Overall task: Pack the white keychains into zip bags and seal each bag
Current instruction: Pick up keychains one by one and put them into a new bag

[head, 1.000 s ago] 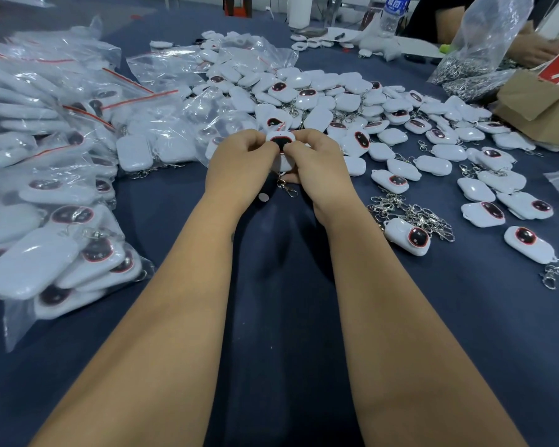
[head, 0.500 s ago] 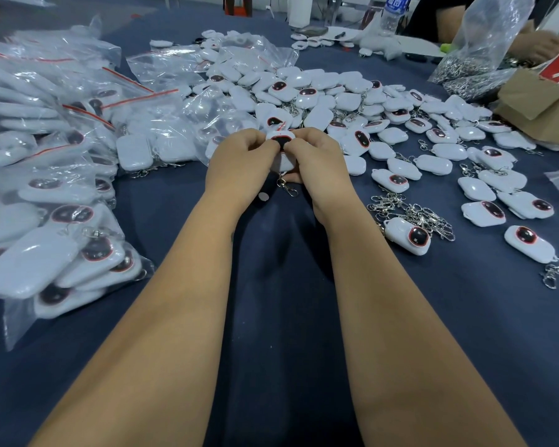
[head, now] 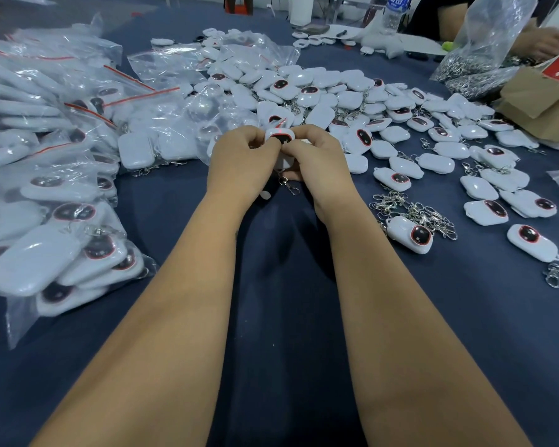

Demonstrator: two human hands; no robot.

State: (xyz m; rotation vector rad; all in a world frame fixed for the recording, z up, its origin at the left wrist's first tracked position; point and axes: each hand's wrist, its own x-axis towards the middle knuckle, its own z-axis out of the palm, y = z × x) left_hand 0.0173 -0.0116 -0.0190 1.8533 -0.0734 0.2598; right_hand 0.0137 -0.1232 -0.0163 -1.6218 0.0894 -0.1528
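At nine o'clock on the blue table (head: 304,350) lies the stack of filled zip bags (head: 46,175), their red seal strips showing; any new bag, once closed, belongs there. Toward the centre, the left hand (head: 239,162) has its fingers curled and pinching the left edge of one white keychain (head: 279,138), held just above the cloth at about twelve o'clock from the wrists. The right hand (head: 317,159) pinches the same piece from the other side, its clasp (head: 286,183) dangling below between the palms. Whether a bag already surrounds it is too hard to tell — no film edge is plain. To do this step well, I would keep the clasp tucked in so it cannot snag the bag mouth, then run both thumbs along the whole zip — a half-closed corner is the likely fault. At two o'clock the loose keychains (head: 384,101) wait, with spare clasps (head: 413,208) at three.
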